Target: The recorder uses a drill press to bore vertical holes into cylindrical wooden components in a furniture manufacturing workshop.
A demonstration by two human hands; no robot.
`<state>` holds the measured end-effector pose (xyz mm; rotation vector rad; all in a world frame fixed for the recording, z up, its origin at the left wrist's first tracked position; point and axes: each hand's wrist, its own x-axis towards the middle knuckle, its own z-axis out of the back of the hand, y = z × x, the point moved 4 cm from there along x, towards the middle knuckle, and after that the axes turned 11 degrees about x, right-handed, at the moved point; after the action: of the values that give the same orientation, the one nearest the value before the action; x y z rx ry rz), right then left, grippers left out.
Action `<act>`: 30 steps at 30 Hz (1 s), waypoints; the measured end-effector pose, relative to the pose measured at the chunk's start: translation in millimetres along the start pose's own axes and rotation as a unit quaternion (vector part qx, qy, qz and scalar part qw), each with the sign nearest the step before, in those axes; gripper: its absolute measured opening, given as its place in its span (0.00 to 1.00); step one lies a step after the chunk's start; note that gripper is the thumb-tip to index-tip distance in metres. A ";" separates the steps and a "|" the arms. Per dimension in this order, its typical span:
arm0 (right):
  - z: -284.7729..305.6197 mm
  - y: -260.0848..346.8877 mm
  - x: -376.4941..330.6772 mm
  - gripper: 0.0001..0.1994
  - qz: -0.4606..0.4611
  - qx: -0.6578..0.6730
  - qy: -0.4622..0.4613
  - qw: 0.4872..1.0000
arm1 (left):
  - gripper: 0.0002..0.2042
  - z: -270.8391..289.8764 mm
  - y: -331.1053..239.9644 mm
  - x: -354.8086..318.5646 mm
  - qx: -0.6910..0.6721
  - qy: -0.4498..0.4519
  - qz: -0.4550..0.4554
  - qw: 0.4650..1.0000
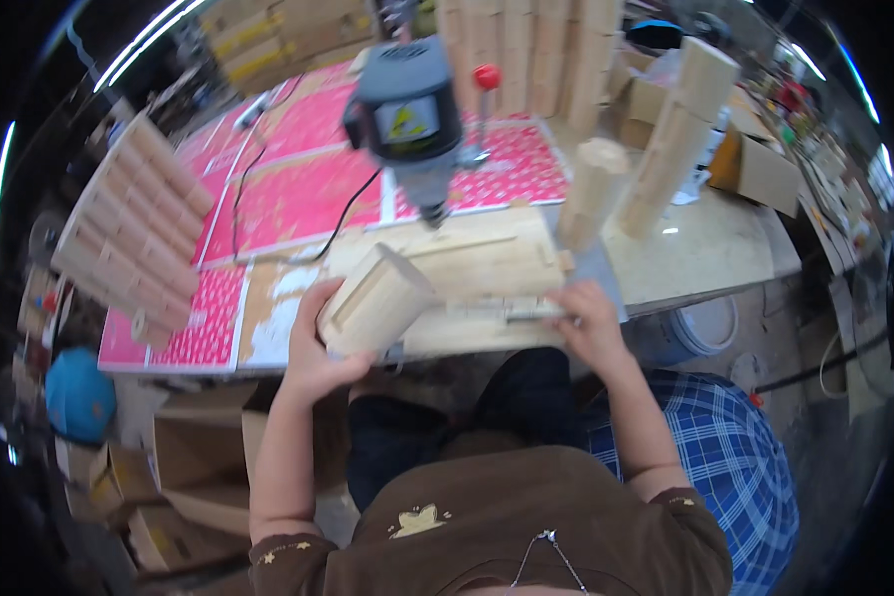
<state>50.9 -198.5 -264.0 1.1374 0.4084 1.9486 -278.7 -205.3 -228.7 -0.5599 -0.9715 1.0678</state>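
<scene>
My left hand [323,343] is wrapped round a pale wooden block [382,303] with a rounded side and a long groove cut in it. The block is tilted above the near edge of the bench. My right hand [588,323] pinches the end of a slim, light-coloured, bar-like tool [512,310], which points left toward the block; blur hides its exact kind. Just beyond both hands lies a flat wooden jig board [497,253] with raised strips. Over it hangs the grey drill [407,119], its chuck pointing down, apart from the block.
Stacked wooden pieces [139,223] stand at the left, more [526,55] at the back. Upright wooden cylinders [593,189] stand right of the board. A black cable [343,223] crosses the pink sheeting [308,204]. Below are cardboard boxes [204,452] and a white bucket [705,328].
</scene>
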 end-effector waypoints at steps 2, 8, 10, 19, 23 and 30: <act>-23.3 -11.5 24.5 0.16 0.010 -0.001 0.037 0.999 | 0.37 12.7 18.7 -10.1 0.036 0.033 0.057 0.997; -59.0 -38.9 55.1 0.16 -0.040 0.057 0.147 0.987 | 0.38 1.2 51.7 -11.9 0.063 0.176 0.155 0.970; -59.1 -45.2 55.5 0.16 -0.085 0.078 0.154 0.981 | 0.38 -2.7 54.7 -8.0 0.056 0.198 0.147 0.968; -54.2 -51.3 53.4 0.15 -0.087 0.081 0.173 0.978 | 0.37 -12.2 74.9 4.5 0.016 0.242 0.173 0.955; -54.8 -45.3 55.1 0.16 -0.064 0.065 0.185 0.979 | 0.37 -18.9 77.0 12.8 -0.025 0.264 0.167 0.950; -66.7 -26.8 45.7 0.16 -0.001 0.039 0.134 0.990 | 0.39 -81.6 74.9 5.0 -0.242 0.075 0.178 0.951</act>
<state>-3.1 -138.3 -290.7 0.9227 0.6336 2.1063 -241.9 -165.2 -325.3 -1.2405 -1.0229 1.0844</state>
